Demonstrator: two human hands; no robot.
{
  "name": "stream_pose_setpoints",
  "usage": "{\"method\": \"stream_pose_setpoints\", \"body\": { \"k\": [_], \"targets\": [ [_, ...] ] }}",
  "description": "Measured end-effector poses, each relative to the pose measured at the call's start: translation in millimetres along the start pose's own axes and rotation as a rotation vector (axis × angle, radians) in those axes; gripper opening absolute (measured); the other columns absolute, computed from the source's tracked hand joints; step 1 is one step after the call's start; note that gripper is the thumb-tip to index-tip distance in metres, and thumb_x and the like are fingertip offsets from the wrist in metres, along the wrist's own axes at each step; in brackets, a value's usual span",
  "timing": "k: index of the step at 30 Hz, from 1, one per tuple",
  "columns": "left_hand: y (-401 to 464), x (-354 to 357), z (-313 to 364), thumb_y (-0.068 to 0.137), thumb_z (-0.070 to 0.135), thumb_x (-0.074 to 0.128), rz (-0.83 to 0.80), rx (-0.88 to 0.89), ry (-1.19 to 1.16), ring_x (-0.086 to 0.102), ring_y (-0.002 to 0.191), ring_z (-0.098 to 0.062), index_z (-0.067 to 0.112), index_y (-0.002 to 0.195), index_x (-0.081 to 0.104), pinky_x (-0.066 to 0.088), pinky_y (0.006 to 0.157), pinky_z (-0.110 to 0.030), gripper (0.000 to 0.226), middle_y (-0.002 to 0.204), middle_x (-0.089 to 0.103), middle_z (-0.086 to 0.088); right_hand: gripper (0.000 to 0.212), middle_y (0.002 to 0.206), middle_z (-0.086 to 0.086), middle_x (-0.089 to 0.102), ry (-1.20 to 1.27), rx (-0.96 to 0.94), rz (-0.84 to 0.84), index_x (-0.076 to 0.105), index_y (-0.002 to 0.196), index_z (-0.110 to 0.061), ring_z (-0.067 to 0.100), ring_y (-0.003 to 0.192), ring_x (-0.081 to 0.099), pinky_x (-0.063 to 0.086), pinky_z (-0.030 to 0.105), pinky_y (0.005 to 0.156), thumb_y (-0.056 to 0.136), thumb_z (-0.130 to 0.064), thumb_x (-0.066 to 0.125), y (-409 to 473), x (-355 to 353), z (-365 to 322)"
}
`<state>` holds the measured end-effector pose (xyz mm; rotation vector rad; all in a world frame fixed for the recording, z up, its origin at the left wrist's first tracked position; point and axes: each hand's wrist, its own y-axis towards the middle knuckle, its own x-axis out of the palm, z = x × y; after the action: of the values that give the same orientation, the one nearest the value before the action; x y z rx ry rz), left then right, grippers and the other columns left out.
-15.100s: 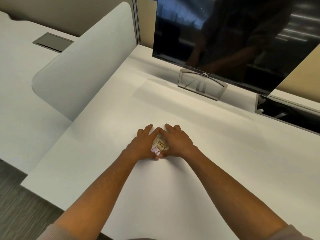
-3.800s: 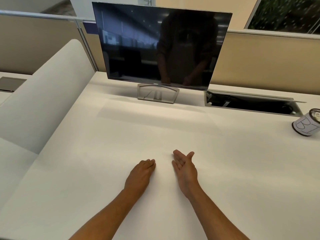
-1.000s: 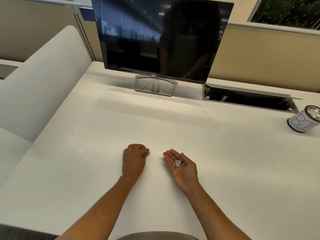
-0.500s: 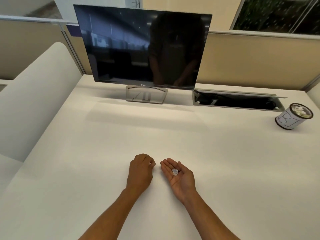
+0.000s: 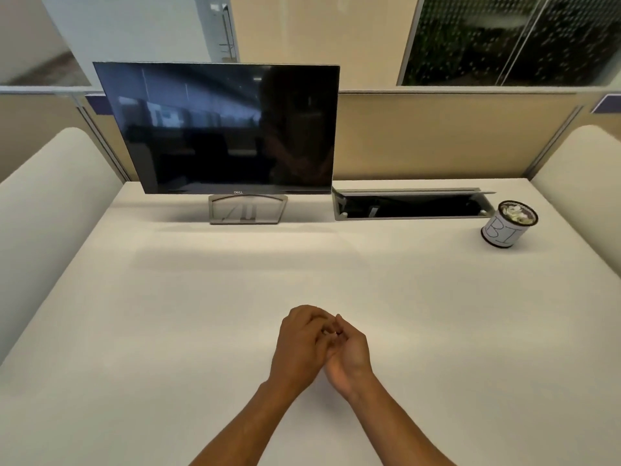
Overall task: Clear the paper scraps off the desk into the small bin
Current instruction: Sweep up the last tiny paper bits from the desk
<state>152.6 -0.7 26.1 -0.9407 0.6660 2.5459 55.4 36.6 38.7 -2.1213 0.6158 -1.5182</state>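
The 2 hands meet low over the desk [image 5: 201, 331], the left hand [image 5: 299, 348] curled over and across the cupped right hand [image 5: 349, 356], fingers interlaced at the tips. Whether either one has hold of any paper scraps I cannot tell, since the left hand covers the right palm. No loose scraps show on the desk around the hands.

The small bin [image 5: 509, 224] stands far off to the right of the hands and well beyond them, beside the open cable slot [image 5: 410, 208], with pale scraps already inside.

To do this step well, I judge the right hand should close snugly round whatever it carries (tiny bits slip between loose fingers), travel low and level to the bin, and open only once directly over its mouth.
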Motion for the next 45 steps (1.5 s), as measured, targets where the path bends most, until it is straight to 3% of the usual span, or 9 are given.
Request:
{"method": "stream_pose_setpoints", "body": {
  "k": [3, 7, 12, 16, 18, 21, 29, 38, 45],
  "targets": [
    [5.3, 7.3, 18.4, 0.078, 0.011, 0.066, 0.027, 0.027, -0.016, 0.051, 0.098, -0.003, 0.023, 0.079, 0.069, 0.044, 0.082, -0.022, 0.012, 0.095, 0.063, 0.015, 0.025, 0.084, 0.015, 0.064, 0.024, -0.029, 0.0, 0.059, 0.091, 0.0, 0.024, 0.079, 0.068, 0.054, 0.028, 0.072, 0.098, -0.019, 0.043, -4.0, -7.7, -13.3],
    [13.7, 19.2, 36.4, 0.083, 0.021, 0.054, 0.033, 0.088, 0.013, 0.053, 0.095, -0.005, 0.023, 0.081, 0.072, 0.044, 0.08, -0.024, 0.018, 0.093, 0.064, 0.014, 0.021, 0.083, 0.013, 0.057, 0.088, -0.063, 0.026, 0.058, 0.097, 0.001, 0.018, 0.073, 0.058, 0.054, 0.024, 0.069, 0.096, -0.016, 0.046, -3.3, -23.5, -32.8],
    [23.1, 43.0, 61.3, 0.084, 0.025, 0.05, 0.027, 0.158, -0.011, 0.048, 0.112, -0.005, 0.022, 0.087, 0.074, 0.028, 0.097, -0.012, 0.024, 0.105, 0.066, 0.008, 0.036, 0.098, 0.018, 0.062, 0.079, -0.112, 0.011, 0.06, 0.114, 0.008, 0.024, 0.09, 0.06, 0.049, 0.029, 0.087, 0.098, -0.019, 0.043, -14.7, -38.3, -64.8],
    [31.9, 71.1, 75.4, 0.091, 0.038, 0.041, -0.082, 0.083, -0.075, 0.044, 0.126, -0.005, 0.025, 0.105, 0.073, 0.033, 0.105, -0.027, 0.036, 0.123, 0.063, 0.011, 0.026, 0.086, 0.014, 0.055, 0.124, -0.168, 0.048, 0.063, 0.096, 0.003, 0.021, 0.08, 0.057, 0.055, 0.027, 0.074, 0.096, -0.018, 0.046, -22.6, -53.7, -92.4],
    [37.8, 84.3, 84.2, 0.094, 0.043, 0.037, -0.114, 0.057, -0.112, 0.041, 0.131, -0.004, 0.025, 0.115, 0.069, 0.031, 0.109, -0.028, 0.042, 0.129, 0.06, 0.013, 0.028, 0.086, 0.014, 0.06, 0.148, -0.2, 0.042, 0.067, 0.09, 0.003, 0.021, 0.079, 0.06, 0.056, 0.027, 0.072, 0.096, -0.016, 0.047, -29.4, -59.8, -108.4],
    [48.8, 100.7, 98.6, 0.097, 0.041, 0.039, -0.147, 0.021, -0.178, 0.037, 0.135, -0.001, 0.028, 0.124, 0.063, 0.028, 0.112, -0.027, 0.038, 0.133, 0.055, 0.018, 0.036, 0.098, 0.019, 0.07, 0.142, -0.25, 0.008, 0.068, 0.102, 0.007, 0.027, 0.088, 0.069, 0.059, 0.031, 0.075, 0.099, -0.016, 0.041, -41.0, -66.0, -134.1],
    [83.3, 145.3, 124.4, 0.1, 0.037, 0.04, -0.194, -0.047, -0.206, 0.029, 0.136, 0.006, 0.028, 0.133, 0.054, 0.02, 0.111, -0.017, 0.037, 0.135, 0.044, 0.025, 0.036, 0.117, 0.031, 0.062, 0.213, -0.327, 0.021, 0.056, 0.117, 0.014, 0.041, 0.11, 0.062, 0.051, 0.045, 0.096, 0.098, -0.014, 0.043, -42.8, -97.0, -195.1],
    [131.3, 221.4, 123.1, 0.102, 0.034, 0.04, -0.299, -0.039, 0.022, 0.024, 0.145, -0.011, 0.02, 0.138, 0.051, 0.013, 0.117, -0.029, 0.04, 0.149, 0.042, 0.005, 0.036, 0.109, 0.031, 0.065, 0.303, -0.409, 0.066, 0.056, 0.115, 0.016, 0.044, 0.11, 0.061, 0.051, 0.048, 0.092, 0.099, -0.014, 0.041, -23.7, -128.1, -288.5],
    [160.2, 264.8, 85.3, 0.094, 0.047, 0.015, -0.363, -0.052, 0.226, 0.017, 0.147, -0.022, 0.015, 0.144, 0.042, 0.005, 0.119, -0.034, 0.065, 0.155, 0.033, -0.002, 0.036, 0.105, 0.029, 0.066, 0.344, -0.523, 0.057, 0.058, 0.107, 0.014, 0.042, 0.111, 0.06, 0.053, 0.048, 0.089, 0.1, -0.014, 0.037, 7.4, -127.7, -383.1]
  ]
}}
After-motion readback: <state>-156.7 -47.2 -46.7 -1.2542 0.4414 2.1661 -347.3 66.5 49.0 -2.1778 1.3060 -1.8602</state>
